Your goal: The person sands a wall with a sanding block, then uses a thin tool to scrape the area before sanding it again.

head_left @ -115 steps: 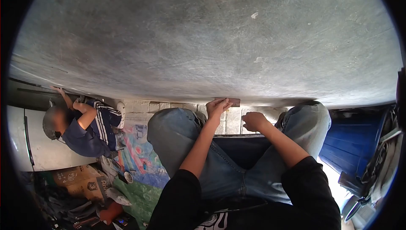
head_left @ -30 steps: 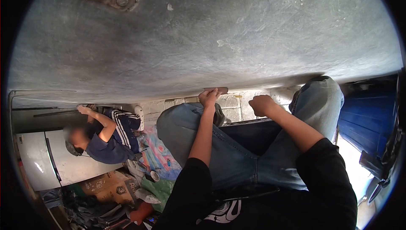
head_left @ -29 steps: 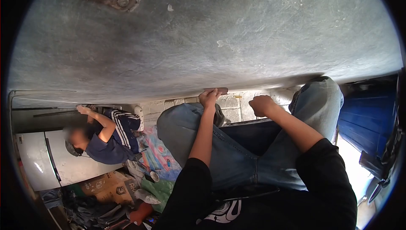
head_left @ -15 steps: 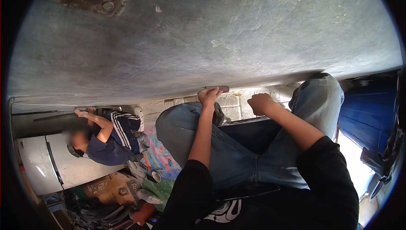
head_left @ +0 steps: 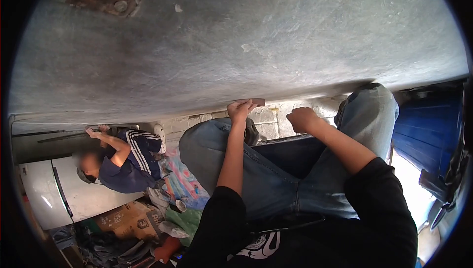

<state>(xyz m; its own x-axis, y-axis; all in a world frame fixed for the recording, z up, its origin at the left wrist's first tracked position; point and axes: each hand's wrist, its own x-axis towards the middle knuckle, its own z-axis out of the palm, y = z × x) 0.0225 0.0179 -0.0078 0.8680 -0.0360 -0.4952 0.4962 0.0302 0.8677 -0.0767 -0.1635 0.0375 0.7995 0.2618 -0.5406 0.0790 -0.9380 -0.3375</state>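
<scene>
We grip the block (head_left: pixel 253 102) in our left hand (head_left: pixel 240 112) at the panel (head_left: pixel 246 31) edge, right hand (head_left: pixel 301 119) clenched; slipping off could scrape knuckles.

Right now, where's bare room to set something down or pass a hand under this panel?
Bare paving stones show under the edge of the grey panel, between the left hand, pressing a brown pad, and the fisted right hand. More lie between the left knee and the co-worker. Lower left is crowded: cardboard boxes, patterned mat.
</scene>
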